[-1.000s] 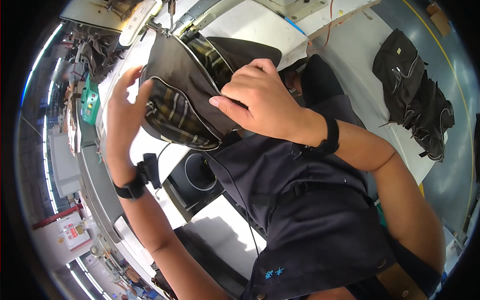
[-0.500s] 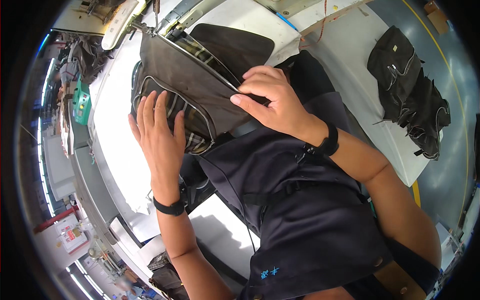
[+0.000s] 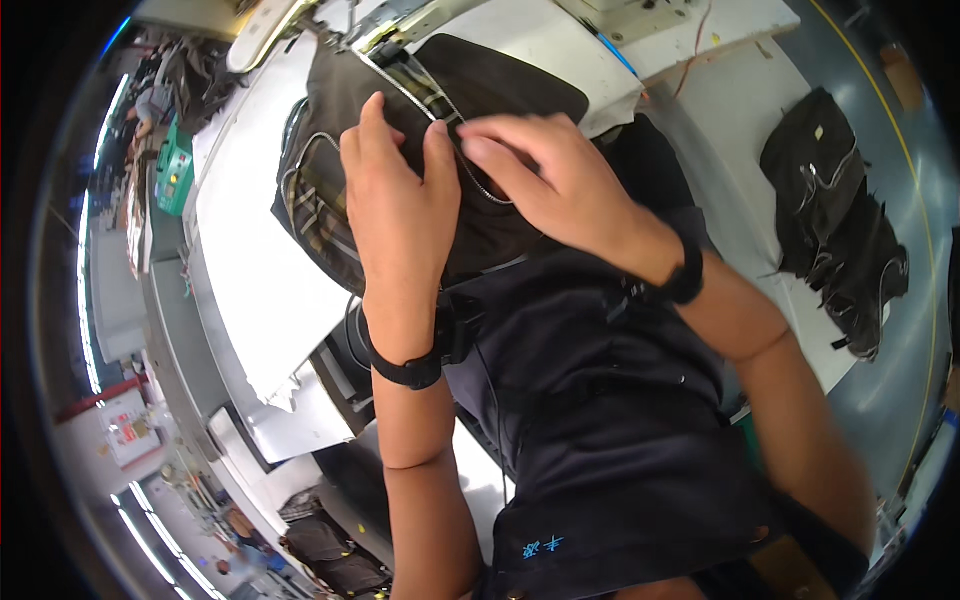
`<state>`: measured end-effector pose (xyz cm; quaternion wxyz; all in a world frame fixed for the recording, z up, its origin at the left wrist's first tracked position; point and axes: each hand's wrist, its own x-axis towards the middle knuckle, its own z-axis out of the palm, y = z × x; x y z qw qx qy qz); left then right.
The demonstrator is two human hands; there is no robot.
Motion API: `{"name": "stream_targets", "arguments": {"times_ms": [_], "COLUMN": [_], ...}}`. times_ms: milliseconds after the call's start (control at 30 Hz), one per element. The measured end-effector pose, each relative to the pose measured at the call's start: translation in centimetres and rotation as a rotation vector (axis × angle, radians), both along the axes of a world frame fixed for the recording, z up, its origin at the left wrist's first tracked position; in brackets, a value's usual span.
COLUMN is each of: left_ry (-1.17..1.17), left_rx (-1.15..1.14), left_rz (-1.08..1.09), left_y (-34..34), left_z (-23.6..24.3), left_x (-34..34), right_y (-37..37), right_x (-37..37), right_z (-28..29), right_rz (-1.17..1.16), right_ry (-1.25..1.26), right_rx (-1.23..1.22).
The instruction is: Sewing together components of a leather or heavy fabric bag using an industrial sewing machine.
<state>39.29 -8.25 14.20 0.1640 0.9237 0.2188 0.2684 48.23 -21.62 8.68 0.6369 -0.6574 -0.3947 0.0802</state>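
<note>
A dark brown fabric bag piece [image 3: 490,235] with metal zippers and plaid lining [image 3: 325,215] lies on the white table, its far end by a sewing machine's presser foot [image 3: 325,38]. Across its middle rests my left hand [image 3: 395,200], index finger stretched out and thumb apart, holding nothing. The long zipper [image 3: 405,92] runs just beyond these fingers. My right hand [image 3: 565,180] is closed, thumb and forefinger pinched at the edge of the bag piece beside the zipper. Its fingertips are slightly blurred. A dark flap [image 3: 510,80] spreads out behind.
The sewing machine [image 3: 415,20] stands along the far edge. A blue pen-like stick [image 3: 615,52] lies at the back right. More dark bag pieces [image 3: 830,200] hang over the table's right side. A green box [image 3: 174,168] is at the left, and another dark bag [image 3: 335,545] sits low left.
My left hand has moved right, from the plaid opening to the middle of the bag piece. The right hand stays by the zipper edge, a little farther up. The whole view has shifted slightly.
</note>
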Motion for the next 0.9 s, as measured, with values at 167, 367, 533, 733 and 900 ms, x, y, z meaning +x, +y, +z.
{"name": "stream_targets", "arguments": {"times_ms": [167,367,533,733,900], "left_ry": [0.057,0.033,-0.019,-0.118,-0.180], "left_rx": [-0.083,-0.294,-0.506,-0.592,-0.656], "left_rz": [0.004,0.030,-0.008,-0.043,-0.070], "left_y": [-1.0,-1.4,-1.3,-1.4,-1.6], "left_z": [0.7,0.1,-1.1,-1.7,-2.0], "left_x": [-0.7,-1.8,-2.2,-2.9,-3.4], "right_y": [4.2,4.4,4.0,4.2,4.1], "right_x": [3.4,3.4,3.2,1.9,0.9], "right_z": [1.1,1.4,1.7,1.2,0.1], "right_rz": [0.178,0.273,0.316,0.274,0.162], "right_ry": [0.018,0.460,0.504,0.421,0.217], "right_rx": [-0.042,-0.021,-0.086,-0.033,0.037]}}
